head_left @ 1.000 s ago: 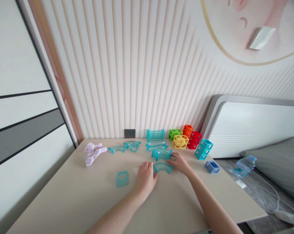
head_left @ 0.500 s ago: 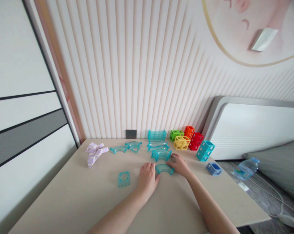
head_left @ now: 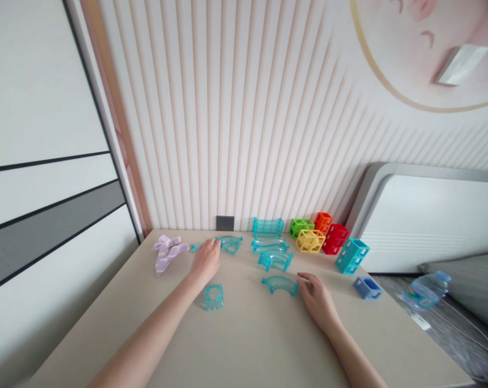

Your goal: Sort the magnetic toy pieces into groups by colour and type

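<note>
My left hand (head_left: 206, 260) is over a translucent teal curved track piece (head_left: 194, 248) at the back left, fingers curled down around it and hiding most of it. Just right of those fingers lies another teal piece (head_left: 231, 244). My right hand (head_left: 318, 302) rests on the table, fingers loosely apart and holding nothing. Its fingertips are close beside a teal curved track piece (head_left: 280, 284). Behind that one, more teal pieces lie in a column: a stacked curved one (head_left: 275, 260), a long one (head_left: 269, 244) and an upright one (head_left: 268, 226) against the wall.
A square teal piece with a round hole (head_left: 213, 297) lies near my left forearm. Purple-white folded shapes (head_left: 169, 253) sit at the back left. Green (head_left: 301, 227), yellow (head_left: 309, 240), orange (head_left: 322, 222), red (head_left: 335, 238), teal (head_left: 352, 256) and blue (head_left: 367, 288) frame blocks stand at the right.
My left hand has left the front curved track piece and moved back and left to the other one. My right hand has let go and drawn back slightly. The view has shifted a little.
</note>
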Tool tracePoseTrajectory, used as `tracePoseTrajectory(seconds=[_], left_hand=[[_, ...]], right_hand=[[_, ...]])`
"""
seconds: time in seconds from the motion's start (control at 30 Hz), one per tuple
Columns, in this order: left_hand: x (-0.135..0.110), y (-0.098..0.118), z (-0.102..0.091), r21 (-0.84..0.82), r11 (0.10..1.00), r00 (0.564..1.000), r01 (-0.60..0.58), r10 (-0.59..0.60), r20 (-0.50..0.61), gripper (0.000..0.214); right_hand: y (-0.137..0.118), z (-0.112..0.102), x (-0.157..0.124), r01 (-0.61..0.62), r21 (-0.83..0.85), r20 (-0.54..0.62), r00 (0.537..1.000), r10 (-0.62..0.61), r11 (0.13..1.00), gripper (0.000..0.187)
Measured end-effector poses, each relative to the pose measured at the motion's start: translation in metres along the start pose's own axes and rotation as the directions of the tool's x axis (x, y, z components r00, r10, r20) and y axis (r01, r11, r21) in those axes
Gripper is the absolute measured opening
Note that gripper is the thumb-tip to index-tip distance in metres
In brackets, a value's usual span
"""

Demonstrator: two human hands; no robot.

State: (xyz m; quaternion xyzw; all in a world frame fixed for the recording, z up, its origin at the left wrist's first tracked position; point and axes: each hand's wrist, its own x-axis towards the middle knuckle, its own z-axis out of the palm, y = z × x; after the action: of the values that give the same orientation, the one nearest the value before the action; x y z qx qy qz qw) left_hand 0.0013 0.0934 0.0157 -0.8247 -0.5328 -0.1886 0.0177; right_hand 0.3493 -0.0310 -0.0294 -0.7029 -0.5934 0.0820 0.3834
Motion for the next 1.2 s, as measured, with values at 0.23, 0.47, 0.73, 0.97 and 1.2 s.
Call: tracePoseTrajectory(seconds=[0.23, 0.47, 0.73, 0.97, 1.2], left_hand=[[0.023, -0.028, 0.03, 0.004, 1.0, 0.994, -0.008, 0.007, 0.111, 0.071], [0.021, -0.029, 0.039, 0.004, 1.0, 0.996, 0.001, -0.001, 0.086, 0.041], [0.004, -0.023, 0.037, 0.027, 1.0, 0.999, 0.002, -0.003, 0.034, 0.029], [-0.008, -0.02, 0.042, 0.031, 0.998, 0.999, 0.048, -0.047, -0.027, 0.022], [-0.009, -0.023, 0.046, -0.025, 0.997, 0.994, 0.075, -0.076, -0.084, 0.022]], right_hand=[[-0.015, 0.008, -0.008, 0.129, -0.03, 0.066, 0.99, -0.127, 0.991, 0.034], [-0.038, 0.005, -0.02, 0.352, -0.056, -0.078, 0.931, -0.356, 0.934, 0.024], [-0.151, 0.077, -0.021, 0.522, -0.093, 0.167, 0.847, -0.504, 0.848, 0.04], [-0.169, 0.143, 0.015, 0.419, -0.216, 0.215, 0.902, -0.376, 0.882, 0.051], [-0.156, 0.139, 0.007, 0.402, -0.228, 0.195, 0.911, -0.363, 0.887, 0.028]])
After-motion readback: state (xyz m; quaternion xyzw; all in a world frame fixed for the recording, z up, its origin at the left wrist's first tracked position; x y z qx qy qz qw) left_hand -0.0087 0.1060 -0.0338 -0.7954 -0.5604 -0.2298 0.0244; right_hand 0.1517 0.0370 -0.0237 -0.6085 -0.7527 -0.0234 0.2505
